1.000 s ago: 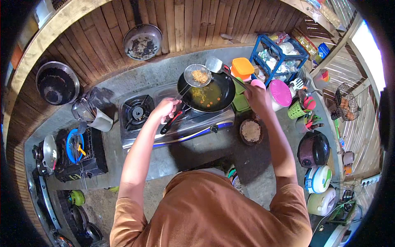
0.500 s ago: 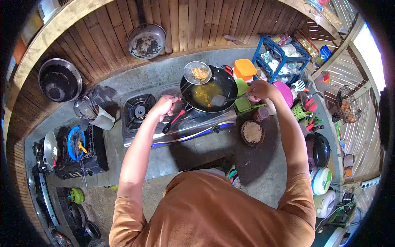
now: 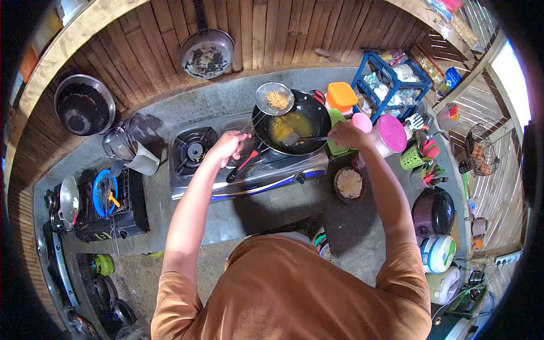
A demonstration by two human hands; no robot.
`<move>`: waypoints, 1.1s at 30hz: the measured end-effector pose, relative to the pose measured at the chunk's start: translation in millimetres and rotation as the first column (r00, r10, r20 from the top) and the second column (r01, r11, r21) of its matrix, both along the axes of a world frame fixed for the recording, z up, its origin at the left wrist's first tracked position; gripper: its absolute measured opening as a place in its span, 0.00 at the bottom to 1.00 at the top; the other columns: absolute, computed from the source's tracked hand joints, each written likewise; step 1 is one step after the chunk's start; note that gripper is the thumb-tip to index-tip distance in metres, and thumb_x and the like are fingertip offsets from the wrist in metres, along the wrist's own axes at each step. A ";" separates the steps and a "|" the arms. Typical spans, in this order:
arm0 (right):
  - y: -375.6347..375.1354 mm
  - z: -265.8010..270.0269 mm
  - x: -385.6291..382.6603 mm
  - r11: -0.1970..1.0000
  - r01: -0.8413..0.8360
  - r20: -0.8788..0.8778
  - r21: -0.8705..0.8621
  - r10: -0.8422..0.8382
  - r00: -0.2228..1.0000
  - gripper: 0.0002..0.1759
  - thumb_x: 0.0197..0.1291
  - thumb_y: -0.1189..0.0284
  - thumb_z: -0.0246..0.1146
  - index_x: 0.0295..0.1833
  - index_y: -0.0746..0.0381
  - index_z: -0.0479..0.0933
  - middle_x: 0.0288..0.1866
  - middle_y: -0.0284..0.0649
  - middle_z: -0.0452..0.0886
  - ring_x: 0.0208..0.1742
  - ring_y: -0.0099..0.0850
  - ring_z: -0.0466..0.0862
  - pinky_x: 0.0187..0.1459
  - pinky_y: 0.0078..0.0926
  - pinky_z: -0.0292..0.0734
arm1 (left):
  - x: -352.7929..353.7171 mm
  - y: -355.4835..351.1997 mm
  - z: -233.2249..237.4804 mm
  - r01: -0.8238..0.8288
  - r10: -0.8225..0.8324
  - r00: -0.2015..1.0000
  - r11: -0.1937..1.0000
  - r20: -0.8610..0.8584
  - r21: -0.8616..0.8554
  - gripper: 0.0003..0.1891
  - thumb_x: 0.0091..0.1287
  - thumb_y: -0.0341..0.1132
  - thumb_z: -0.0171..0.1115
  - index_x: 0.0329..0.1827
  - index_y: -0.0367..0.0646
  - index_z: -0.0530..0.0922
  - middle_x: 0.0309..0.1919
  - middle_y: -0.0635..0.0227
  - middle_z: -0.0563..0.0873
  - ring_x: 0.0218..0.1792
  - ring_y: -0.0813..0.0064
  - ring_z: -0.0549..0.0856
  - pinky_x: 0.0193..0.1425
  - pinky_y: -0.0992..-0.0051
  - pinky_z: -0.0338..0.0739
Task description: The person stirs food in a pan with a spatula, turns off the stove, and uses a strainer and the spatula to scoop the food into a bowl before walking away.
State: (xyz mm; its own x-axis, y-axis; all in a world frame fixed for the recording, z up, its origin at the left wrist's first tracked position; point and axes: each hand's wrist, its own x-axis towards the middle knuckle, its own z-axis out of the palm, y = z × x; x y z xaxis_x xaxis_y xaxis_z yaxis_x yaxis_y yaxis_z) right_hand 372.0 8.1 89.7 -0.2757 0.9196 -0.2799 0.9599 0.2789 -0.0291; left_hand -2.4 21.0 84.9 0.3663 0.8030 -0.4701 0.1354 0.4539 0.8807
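Frying is in hand at the stove (image 3: 249, 173). The strainer (image 3: 274, 98) is held by the left hand (image 3: 226, 146), grip closed round its long handle. The mesh bowl, w/ a small heap of golden fried bits (image 3: 276, 101), is hung over the far-left rim of the wok (image 3: 318, 113), above the oil (image 3: 301, 123) & not in it. The spatula (image 3: 292, 137) is held by the right hand (image 3: 345, 135), grip closed on the handle end. Its blade is laid low in the oil, near the wok's middle. The wok is sat on the right burner. The left burner (image 3: 194, 150) is bare.

Judged from this, the step is best done w/ the strainer held level & directly over the wok, so drips are caught by the pan, not the stove top. The blade should be slid under loose bits slowly, edge first, b/c hot oil is splashed by quick strokes. Bits are best carried to the strainer by a short path, low over the oil. Forearms should be held back from the rim. The wok's red-black handle (image 3: 243, 163) is pointed near-left, just under the left hand, so it shouldn't be knocked. The bowl (image 3: 349, 183) of crumbs on the table (image 3: 362, 232), near-right of the stove, is best left out of the spatula's swing.
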 end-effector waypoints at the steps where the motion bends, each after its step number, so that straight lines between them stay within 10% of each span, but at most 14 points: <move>1: 5.5 -22.2 6.2 0.978 -0.152 -0.009 0.141 0.155 0.988 0.10 0.48 0.69 0.57 0.29 0.63 0.80 0.27 0.39 0.82 0.32 0.35 0.81 0.38 0.32 0.75 | -0.3 0.3 -0.5 0.001 -0.001 1.000 1.000 0.004 0.001 0.12 0.68 0.36 0.47 0.47 0.38 0.73 0.10 0.79 0.60 0.12 0.85 0.57 0.17 0.81 0.54; 3: 5.9 -36.8 5.2 0.914 -0.294 0.004 0.278 0.305 0.952 0.10 0.49 0.69 0.56 0.29 0.63 0.80 0.25 0.40 0.81 0.31 0.36 0.81 0.37 0.33 0.75 | -0.5 0.6 -1.8 0.003 -0.003 1.000 1.000 0.008 0.003 0.12 0.68 0.36 0.47 0.47 0.38 0.73 0.10 0.79 0.60 0.12 0.85 0.57 0.17 0.81 0.54; 5: 4.5 -43.6 -3.9 0.972 0.013 -0.374 0.233 0.077 0.924 0.10 0.50 0.71 0.54 0.32 0.63 0.80 0.25 0.44 0.80 0.30 0.39 0.80 0.36 0.34 0.74 | -0.6 0.5 -2.2 -0.013 0.013 1.000 1.000 0.012 0.011 0.12 0.68 0.36 0.47 0.47 0.38 0.73 0.11 0.79 0.60 0.13 0.85 0.57 0.17 0.81 0.54; 12: 8.6 -66.3 -25.0 0.967 0.136 -0.382 0.216 -0.045 0.923 0.09 0.51 0.70 0.54 0.31 0.61 0.78 0.34 0.48 0.79 0.40 0.46 0.78 0.42 0.41 0.74 | -3.3 -1.2 -2.2 -0.025 0.024 1.000 1.000 0.014 0.011 0.12 0.69 0.35 0.46 0.47 0.39 0.74 0.11 0.79 0.60 0.13 0.85 0.58 0.17 0.80 0.53; 20: -3.3 -67.5 -25.4 0.904 0.427 -0.692 -0.013 -0.316 0.649 0.11 0.53 0.68 0.55 0.35 0.62 0.79 0.32 0.51 0.79 0.38 0.49 0.78 0.40 0.41 0.74 | -7.6 -0.8 -5.8 -0.019 0.019 1.000 1.000 -0.005 0.015 0.11 0.69 0.35 0.46 0.47 0.40 0.73 0.12 0.79 0.61 0.13 0.85 0.58 0.17 0.80 0.54; 26: 0.2 -64.5 22.6 0.919 0.196 -0.413 0.342 -0.040 0.910 0.12 0.55 0.65 0.55 0.40 0.60 0.79 0.30 0.48 0.80 0.31 0.47 0.80 0.34 0.38 0.75 | -8.3 -0.5 -9.4 -0.014 0.014 0.999 1.000 -0.029 0.009 0.12 0.69 0.35 0.46 0.48 0.39 0.73 0.12 0.79 0.61 0.13 0.85 0.59 0.17 0.80 0.55; 27: -0.7 -49.4 23.8 0.902 0.400 -0.489 0.165 -0.278 0.827 0.12 0.55 0.64 0.56 0.40 0.59 0.77 0.29 0.47 0.80 0.31 0.45 0.81 0.33 0.40 0.74 | -7.6 -1.3 -8.5 -0.010 0.010 1.000 1.000 -0.029 0.011 0.12 0.69 0.35 0.46 0.48 0.39 0.73 0.12 0.79 0.61 0.13 0.85 0.59 0.17 0.80 0.55; 33: -21.1 13.5 32.6 0.820 0.359 -0.446 0.446 -0.144 0.883 0.11 0.53 0.69 0.56 0.40 0.61 0.78 0.24 0.51 0.76 0.26 0.42 0.79 0.28 0.37 0.72 | 1.8 -1.6 -7.5 0.018 -0.019 0.997 1.000 -0.072 -0.005 0.12 0.68 0.35 0.47 0.47 0.39 0.74 0.12 0.79 0.62 0.13 0.85 0.59 0.17 0.82 0.54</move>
State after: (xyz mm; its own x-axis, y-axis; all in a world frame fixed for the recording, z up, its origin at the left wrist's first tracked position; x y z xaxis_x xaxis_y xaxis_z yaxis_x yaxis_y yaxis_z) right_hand 404.6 -13.0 103.2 0.0025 0.9487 0.3162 0.9394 0.1062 -0.3259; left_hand -0.6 19.4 77.4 0.3463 0.7943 -0.4991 0.2067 0.4544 0.8665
